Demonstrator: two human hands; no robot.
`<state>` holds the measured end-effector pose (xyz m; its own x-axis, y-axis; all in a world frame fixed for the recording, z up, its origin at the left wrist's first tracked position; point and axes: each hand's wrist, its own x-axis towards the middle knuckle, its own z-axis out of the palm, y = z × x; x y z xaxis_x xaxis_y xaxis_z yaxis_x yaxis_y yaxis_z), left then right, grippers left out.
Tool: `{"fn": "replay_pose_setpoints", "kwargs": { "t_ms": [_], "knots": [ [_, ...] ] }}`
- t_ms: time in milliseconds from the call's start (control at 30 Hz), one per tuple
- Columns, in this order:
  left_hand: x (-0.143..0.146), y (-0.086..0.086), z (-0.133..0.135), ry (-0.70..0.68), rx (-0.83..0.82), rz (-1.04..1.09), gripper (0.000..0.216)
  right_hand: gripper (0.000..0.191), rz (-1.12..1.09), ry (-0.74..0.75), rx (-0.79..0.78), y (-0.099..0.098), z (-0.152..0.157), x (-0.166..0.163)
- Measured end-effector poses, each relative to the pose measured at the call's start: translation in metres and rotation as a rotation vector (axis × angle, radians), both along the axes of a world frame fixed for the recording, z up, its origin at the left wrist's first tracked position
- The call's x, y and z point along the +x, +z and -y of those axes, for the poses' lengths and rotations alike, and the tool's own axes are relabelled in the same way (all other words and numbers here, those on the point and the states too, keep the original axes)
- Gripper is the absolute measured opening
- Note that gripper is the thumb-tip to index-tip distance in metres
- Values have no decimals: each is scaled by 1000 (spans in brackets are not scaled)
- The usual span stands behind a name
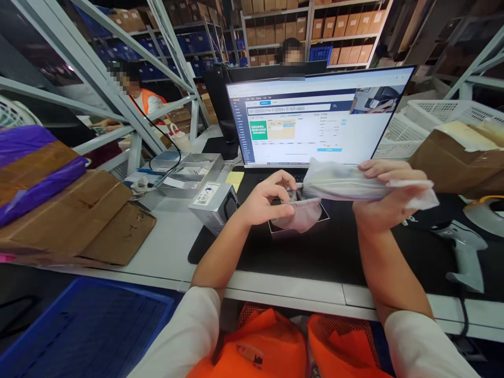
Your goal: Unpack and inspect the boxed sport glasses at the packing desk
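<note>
A frosted plastic bag (342,181) is stretched sideways between my hands, above the black desk mat and in front of the monitor. My right hand (388,194) is closed round its right end, fingers on top and thumb side below. At the other end, my left hand (273,198) pinches the bag's edge, where a small dark part shows by the fingertips. A thin translucent flap (303,215) hangs below that pinch. What lies inside the bag is too blurred to name. Left of my forearm stands a small grey box (214,206) with a white label.
A monitor (299,121) stands behind my hands. A handheld scanner (464,252) and a tape roll (488,215) lie at the right. Cartons (71,220) and a metal tray (192,176) are at the left. A blue crate (86,325) sits below the desk. Two people are beyond.
</note>
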<state>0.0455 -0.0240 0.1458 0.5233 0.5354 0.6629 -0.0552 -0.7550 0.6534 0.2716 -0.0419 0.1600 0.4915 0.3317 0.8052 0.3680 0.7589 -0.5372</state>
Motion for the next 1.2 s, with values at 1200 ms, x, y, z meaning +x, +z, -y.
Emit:
{"fn": "replay_pose_setpoints", "kwargs": {
  "t_ms": [1200],
  "knots": [
    [13, -7, 4, 335, 325, -64, 34, 35, 157, 1286, -1012, -27, -18, -7]
  ]
}}
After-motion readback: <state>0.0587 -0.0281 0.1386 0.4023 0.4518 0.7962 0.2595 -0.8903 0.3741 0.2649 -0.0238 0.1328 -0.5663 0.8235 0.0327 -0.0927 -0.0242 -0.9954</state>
